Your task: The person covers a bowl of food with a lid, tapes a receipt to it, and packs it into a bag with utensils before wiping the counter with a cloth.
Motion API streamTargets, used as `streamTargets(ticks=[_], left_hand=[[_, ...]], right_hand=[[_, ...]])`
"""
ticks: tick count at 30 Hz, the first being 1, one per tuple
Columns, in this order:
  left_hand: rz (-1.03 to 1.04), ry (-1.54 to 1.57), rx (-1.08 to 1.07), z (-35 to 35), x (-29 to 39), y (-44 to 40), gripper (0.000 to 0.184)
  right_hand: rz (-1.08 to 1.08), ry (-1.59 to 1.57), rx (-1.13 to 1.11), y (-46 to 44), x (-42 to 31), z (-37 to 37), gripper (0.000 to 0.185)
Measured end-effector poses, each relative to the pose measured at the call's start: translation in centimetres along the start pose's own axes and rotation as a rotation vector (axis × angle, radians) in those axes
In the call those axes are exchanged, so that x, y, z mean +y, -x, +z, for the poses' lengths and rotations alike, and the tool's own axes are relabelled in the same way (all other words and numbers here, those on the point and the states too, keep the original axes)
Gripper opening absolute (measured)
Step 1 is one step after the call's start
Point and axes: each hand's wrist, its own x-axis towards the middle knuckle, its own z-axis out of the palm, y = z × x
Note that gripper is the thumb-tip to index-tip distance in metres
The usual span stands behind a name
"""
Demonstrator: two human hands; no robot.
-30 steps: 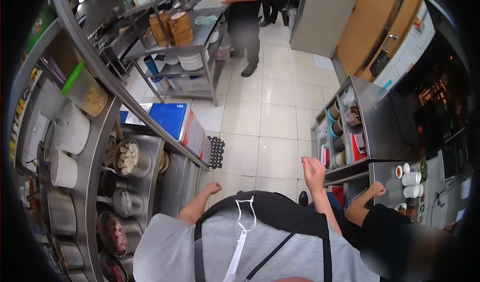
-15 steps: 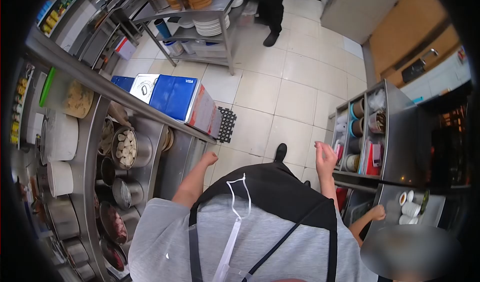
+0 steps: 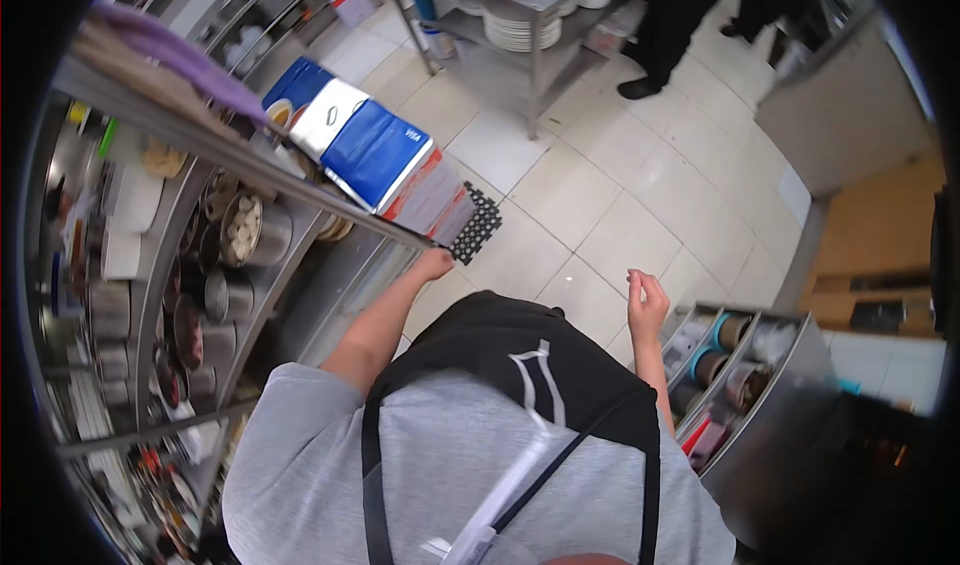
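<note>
My left hand (image 3: 435,264) is closed in a loose fist, and nothing shows in it. It is close to the end of the steel counter's rail (image 3: 375,223); whether they touch I cannot tell. Just beyond the hand lies a black perforated mat (image 3: 478,227) on the floor, beside a box with a blue and white top (image 3: 375,155). My right hand (image 3: 648,305) hangs in the air, empty, its fingers loosely curled and apart. The nearest thing to it is a steel shelf unit (image 3: 775,405) holding tubs and packets.
On my left run steel shelves (image 3: 232,325) with metal pots, one filled with pale pieces (image 3: 243,227). A purple cloth (image 3: 190,65) lies over the rail. Ahead stands a steel table (image 3: 534,85) with stacked plates (image 3: 520,31). Another person's dark trousers (image 3: 680,25) are beyond it.
The view has turned and moved forward. My left hand has come closer to the rail's end and the mat. The nearby person's arm at the lower right has gone out of view.
</note>
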Motion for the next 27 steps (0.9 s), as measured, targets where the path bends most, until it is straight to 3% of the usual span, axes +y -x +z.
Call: streamTargets(ticks=[1,4,8,12,15,20,22,24,27], left_hand=[[0.032,0.026,0.081,-0.5,1.8,0.1,0.026],[0.113,0.169,0.063,-0.7,5.1,-0.7,0.022],[0.222,0.124,0.027,-3.7,8.2,-0.2,0.024],[0.235,0.142,0.103,-7.0,6.8,-3.2,0.025],[0.183,0.575,0.093,-10.9,5.8,-5.7,0.025],[0.196,0.676,0.211,-18.4,1.9,-11.4,0.027],[0.037,0.307,0.563,-21.9,0.0,-13.2,0.036],[-0.159,0.204,0.550,-23.7,-2.4,-15.0,0.055],[-0.406,0.222,0.352,-25.6,-5.2,-16.1,0.091]], right_hand=[[-0.021,-0.013,-0.038,-1.3,0.2,0.4,0.009],[-0.100,-0.081,-0.104,-5.4,0.9,2.0,0.009],[-0.190,-0.074,-0.200,-10.7,0.6,6.6,0.009],[-0.291,-0.102,-0.239,-15.3,-2.8,11.6,0.008],[-0.323,-0.137,-0.274,-17.6,-6.4,15.2,0.006],[-0.365,-0.157,-0.341,-21.0,-9.1,21.6,0.006],[-0.383,-0.172,-0.350,-22.4,-9.2,23.5,0.007],[-0.375,-0.140,-0.392,-23.7,-9.7,25.1,0.009],[-0.429,-0.160,-0.432,-26.1,-10.0,27.7,0.009]])
